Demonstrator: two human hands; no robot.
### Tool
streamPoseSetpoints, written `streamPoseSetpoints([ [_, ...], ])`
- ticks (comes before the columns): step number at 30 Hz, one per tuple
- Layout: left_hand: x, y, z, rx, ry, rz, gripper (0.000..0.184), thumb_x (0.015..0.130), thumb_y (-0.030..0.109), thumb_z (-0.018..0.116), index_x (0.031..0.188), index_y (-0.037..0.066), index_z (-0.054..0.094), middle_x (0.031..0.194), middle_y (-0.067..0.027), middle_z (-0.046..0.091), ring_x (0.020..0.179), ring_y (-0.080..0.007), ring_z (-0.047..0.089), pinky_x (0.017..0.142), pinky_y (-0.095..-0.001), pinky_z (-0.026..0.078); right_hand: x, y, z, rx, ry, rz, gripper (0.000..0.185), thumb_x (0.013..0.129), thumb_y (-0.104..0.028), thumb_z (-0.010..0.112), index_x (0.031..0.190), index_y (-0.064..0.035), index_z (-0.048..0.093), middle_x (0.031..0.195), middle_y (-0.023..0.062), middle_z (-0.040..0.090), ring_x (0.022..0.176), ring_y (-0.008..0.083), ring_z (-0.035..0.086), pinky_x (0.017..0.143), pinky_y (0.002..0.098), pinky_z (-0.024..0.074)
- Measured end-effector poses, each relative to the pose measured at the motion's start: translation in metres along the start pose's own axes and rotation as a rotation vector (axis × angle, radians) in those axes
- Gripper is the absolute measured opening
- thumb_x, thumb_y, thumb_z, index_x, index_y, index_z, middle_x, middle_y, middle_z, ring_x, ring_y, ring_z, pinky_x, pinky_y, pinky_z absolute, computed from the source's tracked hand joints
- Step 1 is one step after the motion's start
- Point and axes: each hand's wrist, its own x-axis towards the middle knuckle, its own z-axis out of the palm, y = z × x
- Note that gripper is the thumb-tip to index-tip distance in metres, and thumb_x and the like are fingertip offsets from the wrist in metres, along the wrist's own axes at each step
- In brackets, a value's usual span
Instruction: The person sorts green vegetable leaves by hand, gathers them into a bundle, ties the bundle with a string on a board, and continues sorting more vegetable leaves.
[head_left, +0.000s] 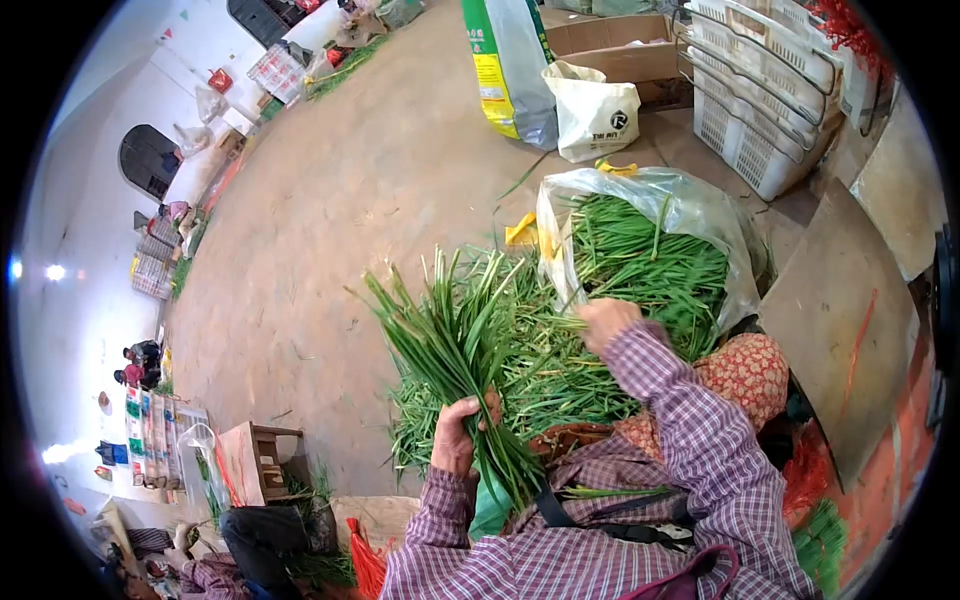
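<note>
My left hand (461, 432) is wrapped round a thick bunch of long green leafy stalks (445, 345), which fans out above the fist and hangs down below it. My right hand (606, 322) is closed at the lower left edge of a clear plastic bag (735, 215); what its fingers hold, if anything, is too small to make out. Many green stalks (650, 255) lie inside the bag. Between and below my hands spreads a heap of loose stalks (560, 385) on the floor.
White plastic crates (755, 110) stand stacked at the upper right, beside a cardboard box (615, 50), a white bag (592, 112) and a tall green-and-yellow sack (505, 75). A wooden stool (262, 455) is at the lower left. Other people sit farther off along the left.
</note>
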Motion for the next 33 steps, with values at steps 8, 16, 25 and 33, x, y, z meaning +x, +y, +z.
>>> streamPoseSetpoints([
  [8,0.004,-0.003,-0.007,-0.095,-0.132,-0.049,0.037,0.071,0.018,0.068,0.098,-0.004,0.054,0.066,-0.0032,0.050,0.047,-0.0098,0.044,0.048,-0.0242,0.037,-0.005,0.019,-0.003,1.170,0.427,-0.105,0.044,0.079,-0.042,0.070,0.109,-0.0094,0.064,0.060,-0.0018,0.053,0.054,0.0114,0.053,0.054,0.0292,0.0492],
  [16,0.002,-0.015,0.012,0.177,-0.019,-0.047,0.035,0.068,0.011,0.067,0.098,-0.005,0.061,0.079,-0.0119,0.065,0.058,-0.0166,0.058,0.047,-0.0244,0.045,-0.009,-0.010,0.010,1.947,-0.028,-0.171,0.090,0.066,-0.059,0.074,0.130,-0.0035,0.044,0.065,-0.0023,0.051,0.047,0.0088,0.047,0.044,0.0263,0.0434],
  [25,0.000,-0.034,0.032,0.258,0.127,-0.134,0.026,0.069,0.003,0.066,0.093,-0.003,0.060,0.078,-0.0093,0.063,0.061,-0.0173,0.058,0.052,-0.0270,0.047,-0.012,-0.009,-0.016,1.680,0.138,0.093,0.071,0.072,-0.046,0.076,0.126,-0.0073,0.052,0.126,0.0108,0.055,0.117,0.0255,0.049,0.104,0.0377,0.0362],
  [33,0.030,-0.068,0.015,0.240,0.037,-0.294,0.041,0.079,0.034,0.062,0.108,0.005,0.061,0.096,-0.0069,0.064,0.084,-0.0235,0.060,0.074,-0.0357,0.050,-0.025,-0.007,-0.020,1.823,0.287,0.564,0.071,0.075,-0.056,0.067,0.125,-0.0061,0.054,0.129,0.0179,0.051,0.123,0.0307,0.044,0.105,0.0450,0.0331],
])
